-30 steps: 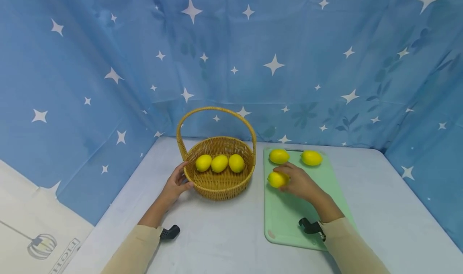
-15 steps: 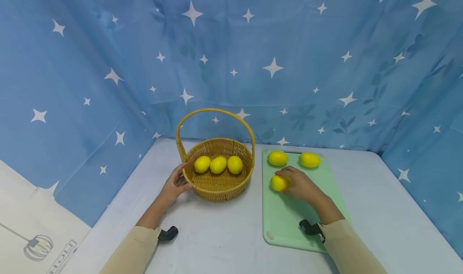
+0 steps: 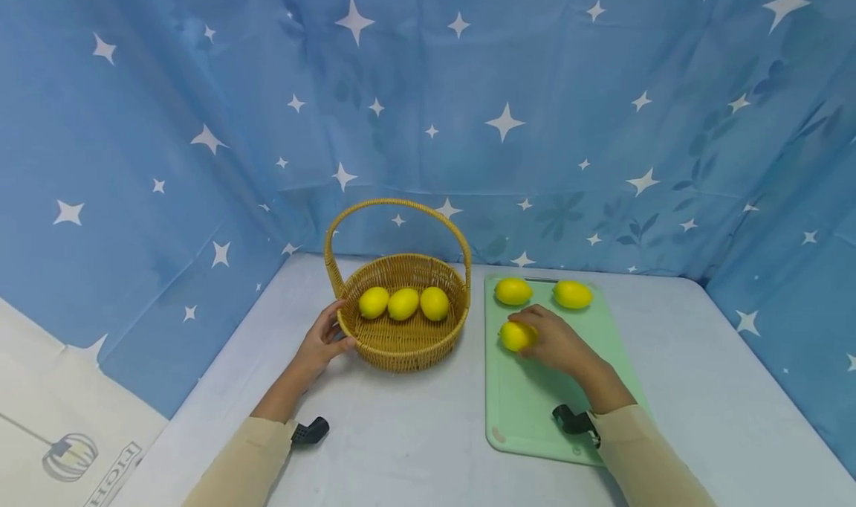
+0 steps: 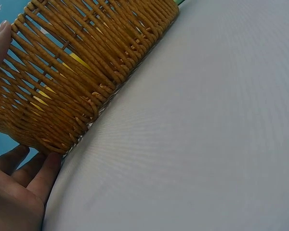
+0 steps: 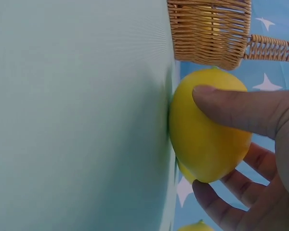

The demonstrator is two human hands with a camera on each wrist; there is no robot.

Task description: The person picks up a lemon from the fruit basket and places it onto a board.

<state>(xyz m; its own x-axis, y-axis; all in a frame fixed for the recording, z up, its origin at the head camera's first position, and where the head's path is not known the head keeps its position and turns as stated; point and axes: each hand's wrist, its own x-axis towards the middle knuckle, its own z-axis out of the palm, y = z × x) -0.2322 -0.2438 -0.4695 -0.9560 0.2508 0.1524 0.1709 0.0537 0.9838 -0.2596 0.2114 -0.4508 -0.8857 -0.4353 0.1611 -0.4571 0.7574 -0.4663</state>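
Note:
My left hand holds the left side of a round wicker basket, its thumb at the rim and its fingers against the outer wall. Inside the basket lie three yellow lemons in a row, among them a middle lemon. In the left wrist view the fingertips meet the basket low down, close to the table. Over the green cutting board, my right hand grips another lemon between thumb and fingers. That lemon is right at the board's surface.
Two more lemons rest along the board's far end, a left one and a right one. The basket's tall arched handle rises over its bowl. Behind the white table hangs a blue star-patterned curtain.
The lemon in my right hand has shifted slightly right over the board during the first half second. My left hand stays on the basket, and the head view has moved a little.

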